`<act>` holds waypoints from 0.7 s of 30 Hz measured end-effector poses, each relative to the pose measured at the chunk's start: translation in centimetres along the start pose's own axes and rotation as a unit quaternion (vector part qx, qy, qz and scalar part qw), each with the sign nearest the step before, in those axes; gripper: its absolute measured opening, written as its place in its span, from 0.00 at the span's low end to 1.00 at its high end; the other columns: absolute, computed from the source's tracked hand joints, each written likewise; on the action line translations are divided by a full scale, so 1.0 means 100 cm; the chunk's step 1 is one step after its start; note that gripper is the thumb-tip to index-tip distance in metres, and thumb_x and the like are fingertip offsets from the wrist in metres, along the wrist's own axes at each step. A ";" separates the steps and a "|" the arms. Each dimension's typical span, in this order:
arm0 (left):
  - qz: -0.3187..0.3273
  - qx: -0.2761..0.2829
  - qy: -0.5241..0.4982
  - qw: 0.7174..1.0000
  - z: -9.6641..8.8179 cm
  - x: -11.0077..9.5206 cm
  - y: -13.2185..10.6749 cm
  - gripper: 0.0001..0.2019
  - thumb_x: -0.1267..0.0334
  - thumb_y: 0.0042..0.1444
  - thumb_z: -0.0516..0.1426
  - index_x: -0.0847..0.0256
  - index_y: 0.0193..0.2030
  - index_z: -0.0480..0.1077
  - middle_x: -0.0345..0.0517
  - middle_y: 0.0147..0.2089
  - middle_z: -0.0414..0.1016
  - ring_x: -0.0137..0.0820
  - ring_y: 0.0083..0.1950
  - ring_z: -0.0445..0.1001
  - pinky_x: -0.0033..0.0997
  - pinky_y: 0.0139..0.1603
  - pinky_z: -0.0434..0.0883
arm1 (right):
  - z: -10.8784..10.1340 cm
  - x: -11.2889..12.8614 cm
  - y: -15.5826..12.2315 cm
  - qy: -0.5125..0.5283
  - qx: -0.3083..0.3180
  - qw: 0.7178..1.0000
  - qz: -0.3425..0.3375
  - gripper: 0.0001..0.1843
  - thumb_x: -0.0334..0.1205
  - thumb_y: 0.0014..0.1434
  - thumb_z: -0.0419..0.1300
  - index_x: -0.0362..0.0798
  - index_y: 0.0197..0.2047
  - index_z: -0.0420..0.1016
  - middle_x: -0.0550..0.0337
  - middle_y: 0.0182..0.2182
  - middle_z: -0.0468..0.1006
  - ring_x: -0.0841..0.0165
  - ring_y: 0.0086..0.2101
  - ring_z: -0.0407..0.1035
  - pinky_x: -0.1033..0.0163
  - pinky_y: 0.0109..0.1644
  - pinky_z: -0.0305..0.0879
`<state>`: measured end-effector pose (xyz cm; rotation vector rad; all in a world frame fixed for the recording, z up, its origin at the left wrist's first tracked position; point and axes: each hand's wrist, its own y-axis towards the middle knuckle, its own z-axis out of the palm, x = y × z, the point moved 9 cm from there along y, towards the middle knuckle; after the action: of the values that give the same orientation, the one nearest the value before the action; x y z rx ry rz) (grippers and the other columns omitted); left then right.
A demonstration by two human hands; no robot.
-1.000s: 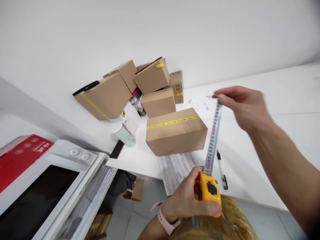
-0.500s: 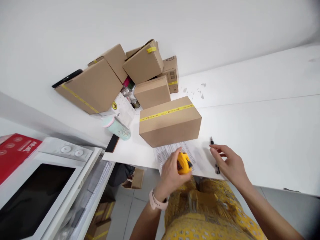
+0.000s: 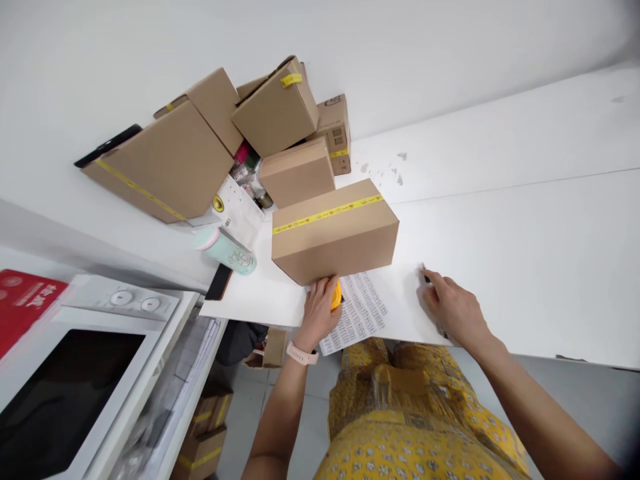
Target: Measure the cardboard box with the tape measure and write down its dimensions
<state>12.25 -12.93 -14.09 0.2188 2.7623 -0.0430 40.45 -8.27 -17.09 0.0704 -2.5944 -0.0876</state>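
My left hand [image 3: 319, 312] is wrapped round a yellow tape measure [image 3: 337, 296], low over a printed sheet [image 3: 364, 308] near the table's front edge. Its fingertips reach the lower front edge of a taped cardboard box [image 3: 336, 245]. My palm and fingers hide much of the tape measure. On the right, my right hand [image 3: 457, 311] has its fingers closed over a dark pen [image 3: 426, 276] at the tabletop; the tip shows past the fingers and most of the barrel is covered. The box stands behind the sheet, with yellow tape along its top.
More cardboard boxes [image 3: 277, 113] are piled against the wall at the back left. A mint tumbler [image 3: 233, 255] lies tilted near a dark flat object [image 3: 219, 283]. At the lower left stands a white microwave [image 3: 123, 317]. The white table [image 3: 520, 267] stretches off to the right.
My left hand has carried the tape measure left and forward to the box's front edge. My right hand has closed on the pen that lay under it. The view has shifted slightly.
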 end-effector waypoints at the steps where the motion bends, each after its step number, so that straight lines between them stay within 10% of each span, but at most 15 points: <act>1: 0.010 -0.004 -0.016 1.000 0.001 0.000 0.003 0.35 0.70 0.59 0.54 0.60 0.74 0.51 0.58 0.67 0.63 0.47 0.69 0.60 0.53 0.71 0.60 | -0.001 -0.005 0.000 0.065 0.012 0.998 0.014 0.25 0.39 0.63 0.51 0.45 0.60 0.76 0.53 0.31 0.77 0.64 0.25 0.66 0.60 0.30 0.58; 9: 0.090 0.022 -0.057 0.994 0.000 -0.002 0.027 0.36 0.74 0.52 0.54 0.57 0.69 0.58 0.52 0.68 0.64 0.44 0.69 0.61 0.50 0.73 0.59 | -0.004 -0.006 -0.013 0.585 0.084 0.804 0.068 0.20 0.47 0.53 0.64 0.52 0.49 0.80 0.57 0.32 0.76 0.62 0.35 0.70 0.57 0.40 0.67; 14: 0.080 0.018 -0.001 0.997 -0.002 -0.006 0.031 0.33 0.71 0.55 0.56 0.58 0.69 0.60 0.53 0.68 0.65 0.44 0.69 0.63 0.52 0.72 0.59 | -0.002 0.025 -0.024 0.573 0.097 0.814 0.013 0.21 0.57 0.50 0.72 0.54 0.40 0.73 0.60 0.30 0.73 0.64 0.32 0.68 0.58 0.39 0.67; 21: 0.052 -0.119 0.066 0.989 -0.003 -0.048 -0.006 0.29 0.66 0.63 0.55 0.64 0.71 0.57 0.64 0.75 0.53 0.53 0.78 0.47 0.65 0.74 0.51 | 0.037 0.045 -0.032 0.559 0.132 0.818 0.025 0.30 0.71 0.66 0.48 0.53 0.43 0.74 0.59 0.29 0.77 0.62 0.34 0.73 0.54 0.43 0.71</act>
<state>16.47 -14.18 -12.10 0.3113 2.8493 0.3393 34.81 -11.63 -18.19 0.1107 -1.3997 0.2649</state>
